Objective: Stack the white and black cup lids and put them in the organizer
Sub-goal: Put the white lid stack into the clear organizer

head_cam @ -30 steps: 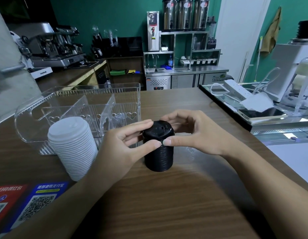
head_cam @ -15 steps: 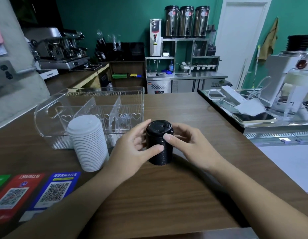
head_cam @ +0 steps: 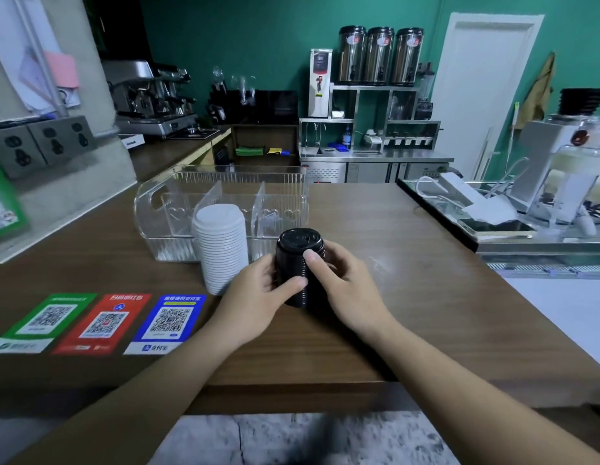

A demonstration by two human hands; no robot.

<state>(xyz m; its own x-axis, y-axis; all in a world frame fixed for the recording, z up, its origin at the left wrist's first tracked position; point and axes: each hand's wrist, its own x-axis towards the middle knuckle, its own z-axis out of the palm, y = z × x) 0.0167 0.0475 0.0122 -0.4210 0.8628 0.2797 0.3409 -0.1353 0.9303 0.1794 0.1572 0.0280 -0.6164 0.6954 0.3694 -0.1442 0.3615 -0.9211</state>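
Head view: left hand [head_cam: 258, 290] and right hand [head_cam: 345, 283] clasp the black lid stack [head_cam: 300, 266] on the surface [head_cam: 409, 297], beside the organizer [head_cam: 221, 209]. Light, ribbed, probably separable; best gripped low around the sides.

The counter [head_cam: 409, 297] is brown wood-grain with a dull sheen. The organizer [head_cam: 221, 193] is clear, ribbed, glossy plastic. The white lid stack [head_cam: 221, 246] looks matt plastic; the black lid stack [head_cam: 300, 260] is shinier, ridged plastic. The three QR stickers [head_cam: 103, 322] are glossy print.
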